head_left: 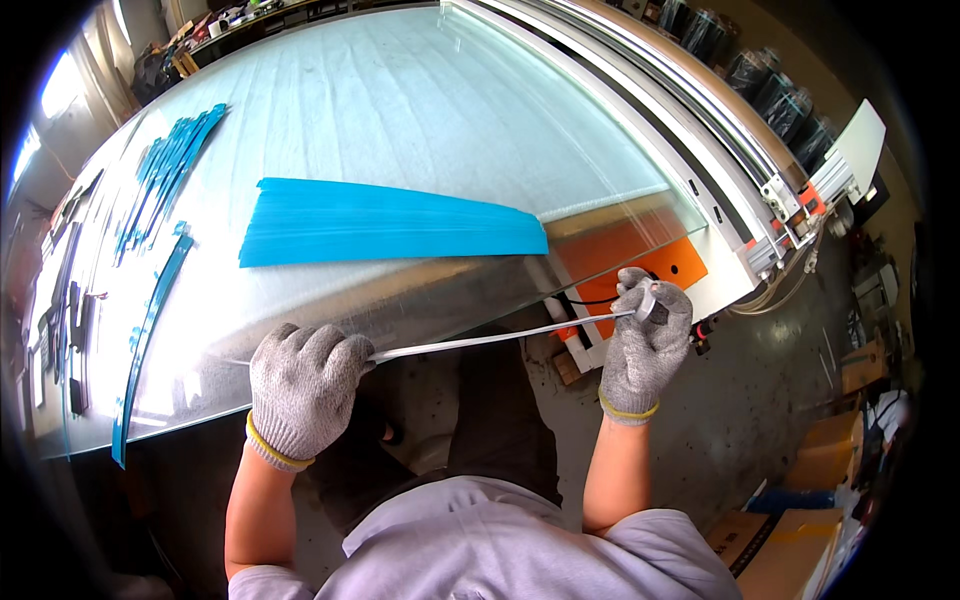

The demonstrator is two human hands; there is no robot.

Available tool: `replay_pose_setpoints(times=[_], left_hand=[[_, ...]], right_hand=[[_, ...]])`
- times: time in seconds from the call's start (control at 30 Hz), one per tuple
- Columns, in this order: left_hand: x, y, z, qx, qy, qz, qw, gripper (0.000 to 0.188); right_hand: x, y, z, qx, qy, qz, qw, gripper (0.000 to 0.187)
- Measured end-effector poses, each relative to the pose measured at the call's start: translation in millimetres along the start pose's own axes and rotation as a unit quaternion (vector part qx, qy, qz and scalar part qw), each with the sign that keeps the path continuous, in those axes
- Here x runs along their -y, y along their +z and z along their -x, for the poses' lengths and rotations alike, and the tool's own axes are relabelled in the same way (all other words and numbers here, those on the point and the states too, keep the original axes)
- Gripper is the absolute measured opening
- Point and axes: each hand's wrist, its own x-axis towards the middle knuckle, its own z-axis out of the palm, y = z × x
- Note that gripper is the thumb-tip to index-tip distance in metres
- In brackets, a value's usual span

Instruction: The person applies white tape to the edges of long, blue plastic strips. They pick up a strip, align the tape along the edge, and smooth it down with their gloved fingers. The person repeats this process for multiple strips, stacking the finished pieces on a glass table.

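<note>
Evidently drawing out a thin pale strip [500, 339] between two gloved hands, along the near edge of the glass sheet [350, 100]. Gripping one end in the closed left hand [308, 388], at the near edge of the glass sheet; pinching the other in the curled fingers of the right hand [645, 355], just on the near side of the right corner of the glass sheet. Keeping hands well apart, strip nearly straight. Impossible to tell of any contact between strip and glass sheet.

Seemingly at the step of straightening or tensioning the strip. Next, probably best to hold both ends firmly, pull evenly and avoid twisting.

Farther out, note a broad blue film [390, 228] lying on the glass sheet, and narrow blue strips [150, 335] toward its left side. See also an orange panel [690, 260] by its right corner, and a white frame [724, 258] along its right edge.
</note>
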Motion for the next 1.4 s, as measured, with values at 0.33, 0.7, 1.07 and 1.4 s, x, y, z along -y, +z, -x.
replay_pose_setpoints(times=[0.33, 0.7, 1.07, 1.4], left_hand=[[-4.9, 0.8, 1.6, -0.098, 0.057, -0.094, 0.989, 0.023], [-3.4, 2.1, -11.5, 0.024, -0.061, 0.100, 0.993, 0.006], [25.0, 21.4, -42.9, 0.136, -0.253, 0.409, 0.866, 0.023], [24.9, 21.4, -47.2, 0.163, -0.289, 0.501, 0.799, 0.028]], right_hand=[[13.5, -16.7, -3.6, -0.009, -0.054, 0.022, 0.998, 0.046], [12.3, -3.2, -27.2, -0.066, 0.038, 0.072, 0.995, 0.029], [-10.7, 89.4, 29.2, 0.193, 0.189, 0.023, 0.963, 0.012], [-44.5, 126.3, 24.7, 0.249, 0.107, 0.070, 0.960, 0.030]])
